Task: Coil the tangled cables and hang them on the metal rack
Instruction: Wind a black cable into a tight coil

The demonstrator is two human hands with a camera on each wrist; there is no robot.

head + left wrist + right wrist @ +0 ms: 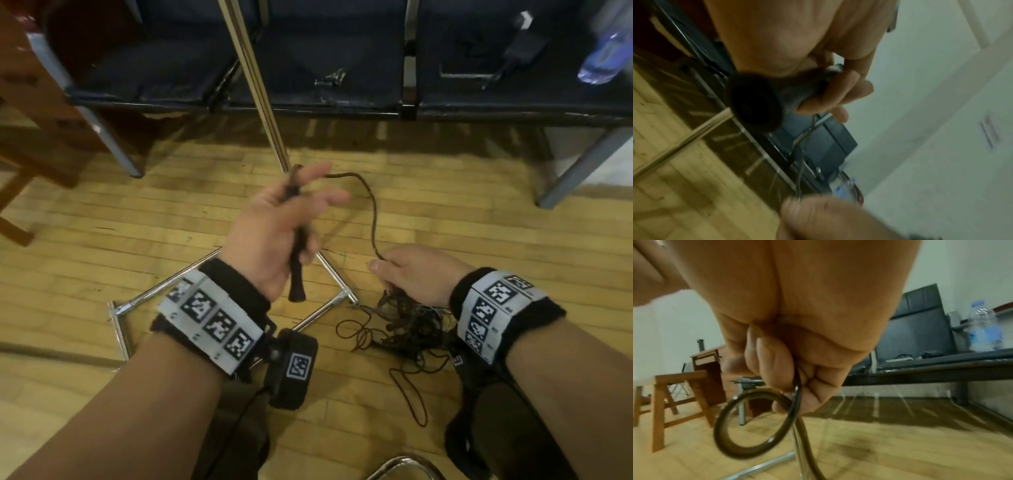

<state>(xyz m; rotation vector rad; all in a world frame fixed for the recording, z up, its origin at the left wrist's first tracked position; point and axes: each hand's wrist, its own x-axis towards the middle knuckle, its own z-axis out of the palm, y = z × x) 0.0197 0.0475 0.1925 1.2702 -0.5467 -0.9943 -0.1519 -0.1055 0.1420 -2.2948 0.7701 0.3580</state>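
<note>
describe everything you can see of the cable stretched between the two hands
The cable is thin, dark brown and rubbery-looking. One end is a folded bundle gripped in the left hand, its dark tip hanging below the palm. From there it arcs loosely to the right hand, which pinches it above the tangled pile on the wooden floor.

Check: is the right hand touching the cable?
Touching. In the right wrist view the right hand has fingers curled round the cable, which loops out below them. The head view shows the same cable entering that fist.
</note>
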